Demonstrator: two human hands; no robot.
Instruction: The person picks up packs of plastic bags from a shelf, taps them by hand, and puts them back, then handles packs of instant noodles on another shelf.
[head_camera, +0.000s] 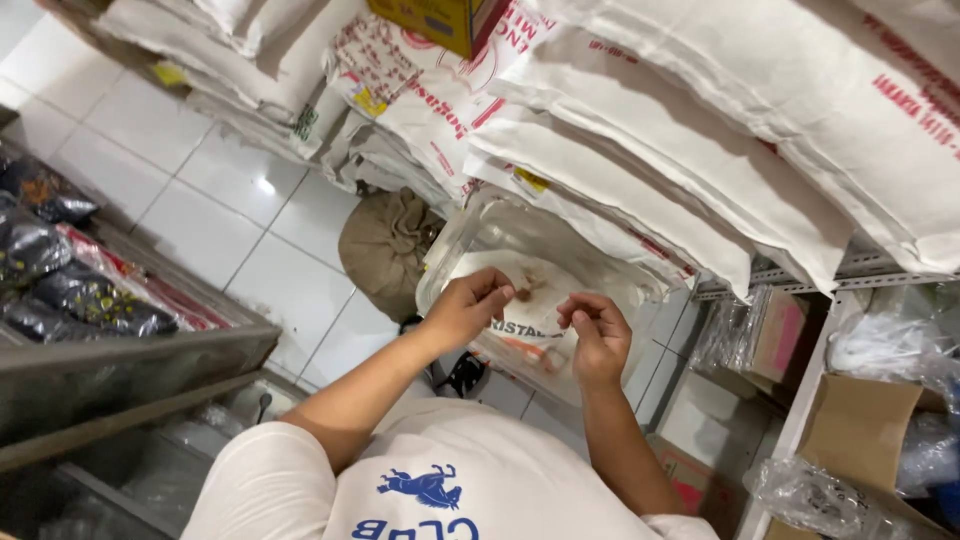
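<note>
Here, what I log from the head camera:
Left hand (468, 305): fingers pinched shut on the top edge of a clear plastic bag of white powder (530, 290).
Right hand (598, 335): curled, gripping the same edge.
Bag: chest height, before stacked white woven sacks (640, 130).
Below: white tiled floor (200, 220).

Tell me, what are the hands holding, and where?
Both hands, left hand and right hand, hold a clear plastic bag by its upper edge, pinched in the fingers.
</note>
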